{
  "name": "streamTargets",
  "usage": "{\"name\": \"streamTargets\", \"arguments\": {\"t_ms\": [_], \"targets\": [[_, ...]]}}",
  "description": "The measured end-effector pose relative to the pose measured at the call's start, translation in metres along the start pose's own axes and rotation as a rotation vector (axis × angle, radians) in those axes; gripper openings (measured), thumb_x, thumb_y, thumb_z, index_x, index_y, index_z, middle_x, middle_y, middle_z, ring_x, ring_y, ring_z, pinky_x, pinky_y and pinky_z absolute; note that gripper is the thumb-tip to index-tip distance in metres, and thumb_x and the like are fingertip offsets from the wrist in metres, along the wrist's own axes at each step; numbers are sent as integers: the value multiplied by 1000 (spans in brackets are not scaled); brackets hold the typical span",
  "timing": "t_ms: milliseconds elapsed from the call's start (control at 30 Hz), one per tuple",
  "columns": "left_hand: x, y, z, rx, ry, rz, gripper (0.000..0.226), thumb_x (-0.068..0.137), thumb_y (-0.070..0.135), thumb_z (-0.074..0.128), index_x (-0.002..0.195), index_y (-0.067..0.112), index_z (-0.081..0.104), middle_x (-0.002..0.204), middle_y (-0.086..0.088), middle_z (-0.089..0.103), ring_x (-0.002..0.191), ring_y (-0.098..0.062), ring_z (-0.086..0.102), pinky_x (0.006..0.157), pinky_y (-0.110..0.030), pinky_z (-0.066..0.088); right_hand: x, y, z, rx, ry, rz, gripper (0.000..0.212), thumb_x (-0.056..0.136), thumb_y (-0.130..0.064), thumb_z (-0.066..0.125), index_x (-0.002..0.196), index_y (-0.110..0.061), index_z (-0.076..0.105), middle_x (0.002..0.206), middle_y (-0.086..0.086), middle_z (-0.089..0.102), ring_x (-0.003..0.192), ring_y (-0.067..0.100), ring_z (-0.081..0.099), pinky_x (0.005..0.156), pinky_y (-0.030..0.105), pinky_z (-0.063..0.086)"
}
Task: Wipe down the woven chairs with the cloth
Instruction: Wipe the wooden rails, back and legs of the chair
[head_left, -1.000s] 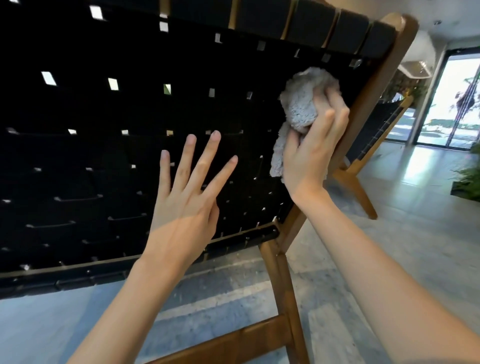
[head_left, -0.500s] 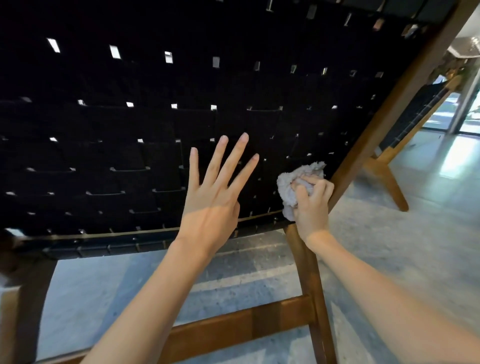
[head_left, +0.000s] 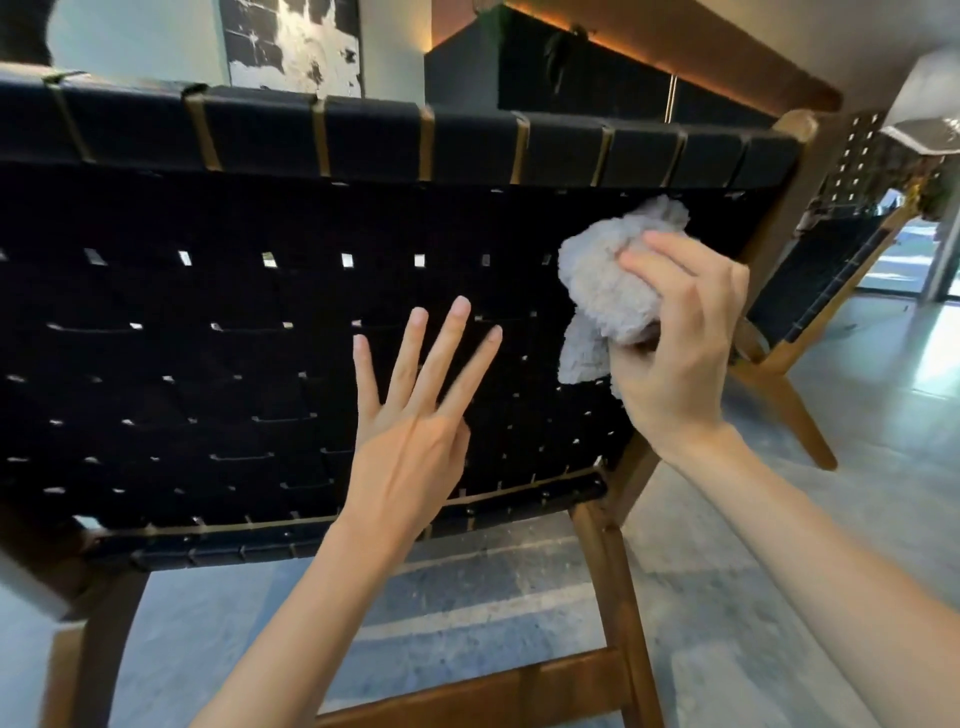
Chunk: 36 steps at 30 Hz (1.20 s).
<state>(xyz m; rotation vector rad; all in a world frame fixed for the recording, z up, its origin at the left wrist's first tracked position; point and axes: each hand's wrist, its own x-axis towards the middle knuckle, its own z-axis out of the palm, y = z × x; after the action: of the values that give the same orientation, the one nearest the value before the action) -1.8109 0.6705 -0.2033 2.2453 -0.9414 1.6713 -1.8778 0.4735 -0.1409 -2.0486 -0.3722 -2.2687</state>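
Note:
A chair with a black woven back (head_left: 234, 338) and a brown wooden frame (head_left: 608, 582) fills most of the view, seen from behind. My right hand (head_left: 675, 343) grips a bunched grey cloth (head_left: 608, 291) and holds it against the upper right of the weave, just below the top rail. My left hand (head_left: 415, 426) has its fingers straight and spread, at the middle of the woven back; whether the fingertips touch the weave is unclear.
A second woven chair (head_left: 810, 280) stands behind to the right, its wooden leg (head_left: 795, 415) angled across the grey stone floor (head_left: 857, 519). A dark cabinet (head_left: 571, 67) and a wall picture (head_left: 296, 47) lie beyond the chair's top rail. Bright glass doors (head_left: 904, 260) sit at far right.
My right hand has swept the cloth down to the lower right corner of the back and up again to the upper right. My left hand stayed spread at the weave.

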Motion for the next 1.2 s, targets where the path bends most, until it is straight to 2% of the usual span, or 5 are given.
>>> {"name": "streamTargets", "arguments": {"t_ms": [400, 600, 767, 933, 1200], "targets": [[1, -7, -1, -9, 29, -38, 78, 85, 6, 57, 151, 26, 21, 159, -9, 1, 145, -32, -8, 113, -61, -5, -22, -15, 54, -41, 38, 79, 37, 82, -8, 60, 117, -19, 54, 125, 11, 45, 109, 34, 42, 95, 39, 43], [-13, -10, 11, -42, -76, -65, 80, 85, 9, 59, 151, 29, 18, 158, -12, -4, 142, -37, -16, 112, -64, -2, -120, -12, 53, 36, -469, 166, 49, 66, 9, 70, 112, -10, 69, 125, 27, 52, 114, 32, 30, 89, 56, 46], [-22, -20, 22, -8, -88, -26, 88, 82, 6, 61, 151, 31, 13, 158, -10, -6, 143, -37, -14, 113, -60, -6, -192, -10, 54, 46, -922, 225, 48, 90, -1, 54, 134, -20, 52, 151, 12, 27, 129, 16, -1, 104, 9, -18], [-22, -18, 17, -54, -72, -28, 83, 83, 4, 59, 151, 30, 17, 158, -11, -1, 144, -36, -10, 113, -61, -4, -176, -19, 44, -50, -1008, 170, 49, 85, -2, 57, 131, -19, 55, 132, 11, 47, 121, 25, 28, 104, 42, 36], [-4, -40, -4, -174, 135, -126, 68, 91, 7, 55, 150, 22, 25, 158, -8, 3, 146, -29, -7, 115, -59, -4, -46, -66, 8, 99, -229, -40, 39, 80, -3, 56, 117, -16, 58, 120, 6, 48, 110, 27, 47, 91, 38, 45]]}}
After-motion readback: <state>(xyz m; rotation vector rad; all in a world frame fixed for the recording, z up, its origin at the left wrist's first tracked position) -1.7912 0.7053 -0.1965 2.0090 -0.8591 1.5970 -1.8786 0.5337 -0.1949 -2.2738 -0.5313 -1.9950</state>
